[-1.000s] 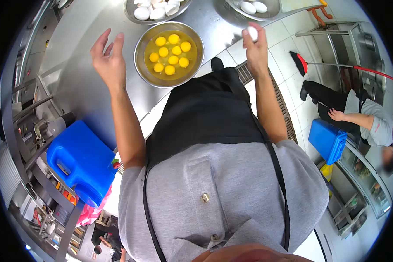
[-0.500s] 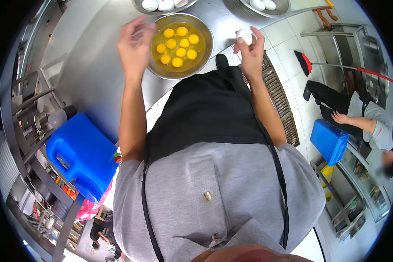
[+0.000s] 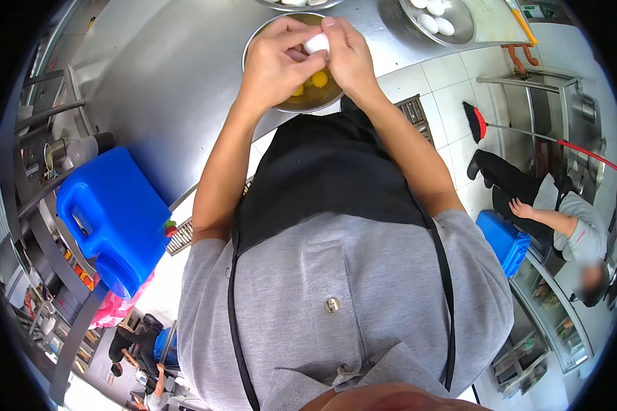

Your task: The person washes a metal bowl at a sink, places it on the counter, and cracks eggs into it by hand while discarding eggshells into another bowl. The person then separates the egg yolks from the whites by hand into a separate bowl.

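Observation:
A white egg (image 3: 317, 45) is held between both hands over the metal bowl (image 3: 301, 106). My left hand (image 3: 274, 60) grips it from the left, with fingers bent around it. From the other side my right hand (image 3: 349, 56) has its fingers closed on the same egg. Yellow yolks (image 3: 319, 79) lie in the bowl beneath, mostly covered by my hands. Part of a second bowl with white shells (image 3: 300, 3) shows at the top edge. Several whole eggs (image 3: 445, 27) sit in a metal bowl (image 3: 464, 33) to the right.
A blue jug (image 3: 116, 205) stands at the left of the steel table (image 3: 151, 82). On the right are a broom (image 3: 521, 130), a blue bin (image 3: 502, 240) and a person (image 3: 562, 212) in grey and black. More people (image 3: 140, 346) are at lower left.
Both hands have come together over the yolk bowl. The egg moved left from beside the bowl to above it, and my left hand has taken hold of it too.

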`<control>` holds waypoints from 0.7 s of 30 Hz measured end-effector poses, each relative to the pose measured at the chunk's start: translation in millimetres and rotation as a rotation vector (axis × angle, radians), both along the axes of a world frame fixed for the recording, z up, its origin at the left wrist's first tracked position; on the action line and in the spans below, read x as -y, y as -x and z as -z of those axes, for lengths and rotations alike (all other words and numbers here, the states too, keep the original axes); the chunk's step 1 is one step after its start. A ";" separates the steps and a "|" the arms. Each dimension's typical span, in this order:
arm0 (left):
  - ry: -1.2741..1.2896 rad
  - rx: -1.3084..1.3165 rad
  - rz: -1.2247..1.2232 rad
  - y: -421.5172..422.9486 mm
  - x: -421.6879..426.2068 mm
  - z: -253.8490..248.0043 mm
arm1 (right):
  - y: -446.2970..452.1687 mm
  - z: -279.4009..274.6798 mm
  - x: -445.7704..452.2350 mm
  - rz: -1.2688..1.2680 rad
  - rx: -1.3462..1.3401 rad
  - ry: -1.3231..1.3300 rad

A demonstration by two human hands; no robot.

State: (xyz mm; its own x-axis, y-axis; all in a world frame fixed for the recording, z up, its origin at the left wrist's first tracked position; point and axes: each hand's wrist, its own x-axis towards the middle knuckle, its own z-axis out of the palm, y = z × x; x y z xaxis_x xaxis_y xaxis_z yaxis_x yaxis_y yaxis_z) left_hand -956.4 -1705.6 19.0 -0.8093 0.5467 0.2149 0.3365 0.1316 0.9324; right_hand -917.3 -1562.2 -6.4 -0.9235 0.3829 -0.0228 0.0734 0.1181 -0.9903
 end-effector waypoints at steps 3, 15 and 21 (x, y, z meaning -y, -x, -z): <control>0.087 -0.021 -0.101 -2.7 2.4 3.2 | 1.8 -0.1 3.4 -0.092 0.000 -0.069; 0.025 -0.019 -0.119 1.7 8.6 28.0 | 2.0 9.0 -3.2 -0.237 0.049 -0.122; 0.029 0.040 -0.103 3.3 10.9 23.2 | 5.0 15.8 -5.1 -0.286 -0.012 -0.181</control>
State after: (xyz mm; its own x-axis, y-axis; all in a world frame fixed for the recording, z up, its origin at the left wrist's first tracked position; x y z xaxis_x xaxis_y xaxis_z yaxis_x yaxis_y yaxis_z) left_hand -959.7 -1716.5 -4.1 -0.8691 0.4657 0.1668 0.2825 0.1903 0.9402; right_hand -922.3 -1557.1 -22.2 -0.9939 0.1050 0.0336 0.0002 0.3065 -0.9519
